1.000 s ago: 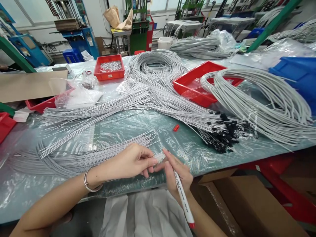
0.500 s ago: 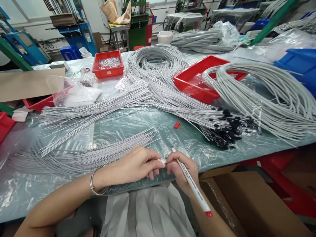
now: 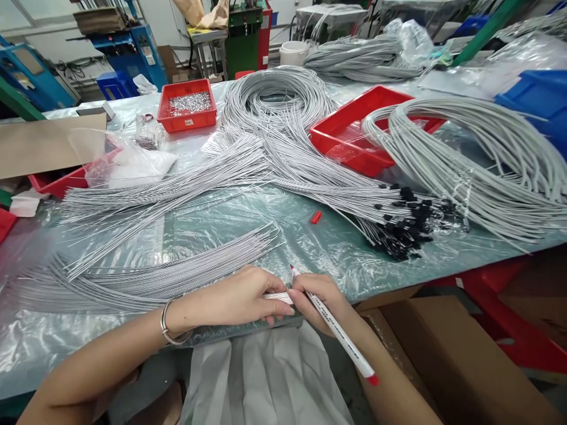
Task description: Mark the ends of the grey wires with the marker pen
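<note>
Between the thumb and fingers of my left hand [image 3: 248, 295] is a small bundle of thin grey-white wires [image 3: 278, 297], closely pinched. My right hand [image 3: 321, 301] grips a white marker pen [image 3: 341, 336] with a red end; its uncapped red tip points up and away from me. The right fingertips meet the wire ends at the left hand, so the contact there is partly hidden. A red pen cap [image 3: 316, 217] lies on the table beyond my hands. Just behind my left hand, a loose row of cut wires [image 3: 212, 260] spreads across the plastic sheet.
Long wires with black connectors [image 3: 403, 227] fan out to the right. Behind them are a wire coil [image 3: 277, 88], a red tray of small metal parts [image 3: 188, 122], another red tray [image 3: 345, 153] and a thick cable coil [image 3: 447, 153]. A cardboard box [image 3: 452, 348] stands low at the right.
My right hand has shifted slightly left, against the left fingers, and the pen tip has moved left. More of the wire bundle shows in my left hand. The view has tilted slightly.
</note>
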Action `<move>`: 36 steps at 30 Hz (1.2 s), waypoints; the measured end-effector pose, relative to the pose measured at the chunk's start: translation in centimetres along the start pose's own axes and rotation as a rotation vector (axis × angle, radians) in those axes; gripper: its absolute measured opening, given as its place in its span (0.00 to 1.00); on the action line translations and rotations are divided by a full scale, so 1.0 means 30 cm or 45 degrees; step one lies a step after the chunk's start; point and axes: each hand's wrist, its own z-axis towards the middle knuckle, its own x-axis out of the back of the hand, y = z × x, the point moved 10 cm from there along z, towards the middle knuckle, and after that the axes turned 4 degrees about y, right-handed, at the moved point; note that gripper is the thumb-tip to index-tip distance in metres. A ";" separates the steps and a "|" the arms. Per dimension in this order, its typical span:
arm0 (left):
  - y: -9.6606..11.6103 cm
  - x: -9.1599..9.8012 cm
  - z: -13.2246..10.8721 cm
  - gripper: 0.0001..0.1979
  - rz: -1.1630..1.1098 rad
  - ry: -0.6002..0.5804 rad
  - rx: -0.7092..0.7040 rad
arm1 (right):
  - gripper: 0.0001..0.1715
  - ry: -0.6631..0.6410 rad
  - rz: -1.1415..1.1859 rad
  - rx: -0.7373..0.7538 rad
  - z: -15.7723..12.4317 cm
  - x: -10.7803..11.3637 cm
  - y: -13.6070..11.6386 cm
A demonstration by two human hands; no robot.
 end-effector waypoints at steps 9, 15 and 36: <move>-0.016 0.002 0.022 0.16 0.143 -0.010 -0.051 | 0.15 0.039 -0.019 -0.186 -0.020 0.006 0.088; -0.154 -0.052 0.093 0.18 -0.157 -0.192 0.098 | 0.25 0.701 0.362 -0.363 -0.121 0.142 0.154; -0.207 -0.074 0.127 0.17 -0.290 -0.307 0.186 | 0.13 0.538 -0.317 -0.179 -0.105 0.071 0.068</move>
